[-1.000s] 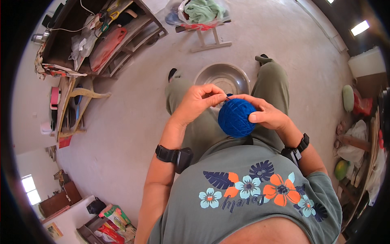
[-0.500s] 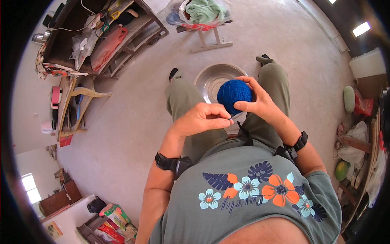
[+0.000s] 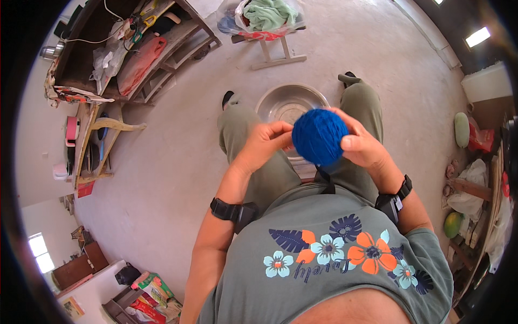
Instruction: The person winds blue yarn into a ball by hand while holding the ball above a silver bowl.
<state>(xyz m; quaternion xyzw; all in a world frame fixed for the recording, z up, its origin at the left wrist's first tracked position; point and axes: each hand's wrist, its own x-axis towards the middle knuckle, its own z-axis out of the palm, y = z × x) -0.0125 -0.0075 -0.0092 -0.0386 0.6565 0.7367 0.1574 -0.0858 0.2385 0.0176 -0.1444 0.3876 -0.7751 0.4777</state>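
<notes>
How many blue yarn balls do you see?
1. The ball is in the right hand, overlapping the metal bowl in this view. The left hand's fingertips are at its left edge. Others may be hidden among the clutter.

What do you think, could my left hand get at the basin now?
Probably yes, by leaning: the basin sits beyond your left hand, its far rim uncovered, though the ball hides part of it.

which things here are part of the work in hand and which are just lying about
In use:
- blue yarn ball
- right hand, holding it
- left hand, fingertips at its side

Apparently lying about:
- metal basin
- green cloth
- red bag on the shelf
</notes>
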